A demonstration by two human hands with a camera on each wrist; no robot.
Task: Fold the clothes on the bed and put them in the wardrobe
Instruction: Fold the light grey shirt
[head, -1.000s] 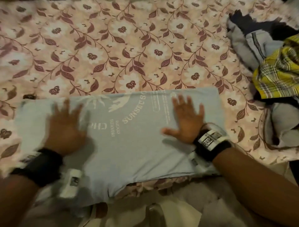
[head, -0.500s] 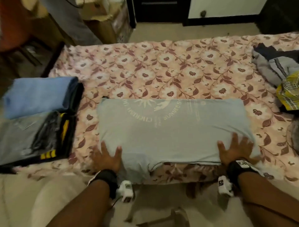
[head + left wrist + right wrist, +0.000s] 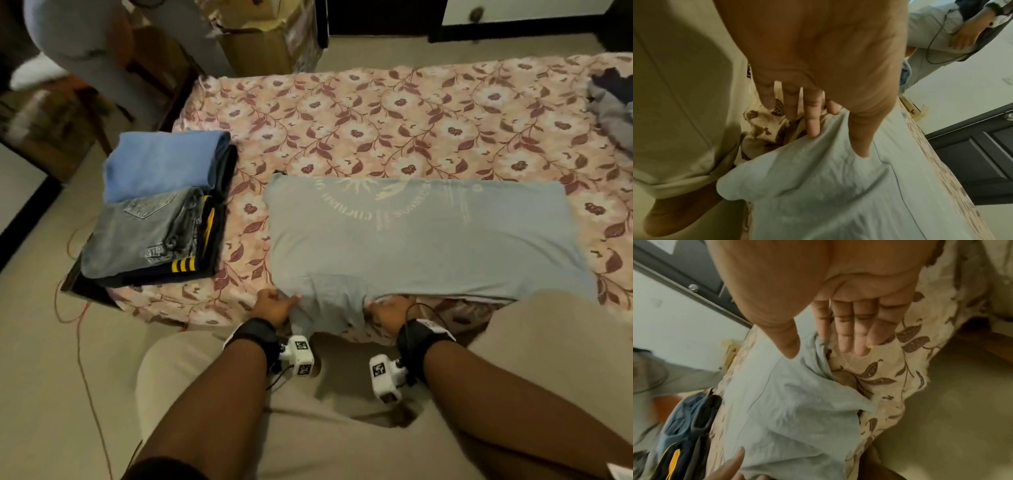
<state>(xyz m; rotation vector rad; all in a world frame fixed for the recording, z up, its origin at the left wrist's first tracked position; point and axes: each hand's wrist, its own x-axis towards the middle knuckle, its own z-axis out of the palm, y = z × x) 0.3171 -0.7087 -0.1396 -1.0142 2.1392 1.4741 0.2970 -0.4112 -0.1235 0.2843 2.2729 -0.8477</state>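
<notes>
Along the near edge of the bed, a pale blue-grey T-shirt with white print is spread flat on the floral bedsheet, its long side parallel to that edge. One sleeve hangs over the near edge, between the two hands. The left hand is seen at the left side of that sleeve; in the left wrist view its thumb lies on top of the fabric and a fingertip is tucked beneath the fold, so the cloth is pinched. The right hand is placed at the right side of the sleeve, at the shirt's near hem; in the right wrist view the thumb is laid over the fabric and the forefinger beside it, while the other fingers are held straight against the bedsheet, so the hem is pinched between thumb and forefinger. At the near left corner of the bed, a stack of folded clothes is set, with folded jeans in front and a folded blue garment behind. At the far right edge a heap of unfolded clothes is partly shown. A cardboard box stands on the floor beyond the far edge, and another person's legs are seen at the upper left.
</notes>
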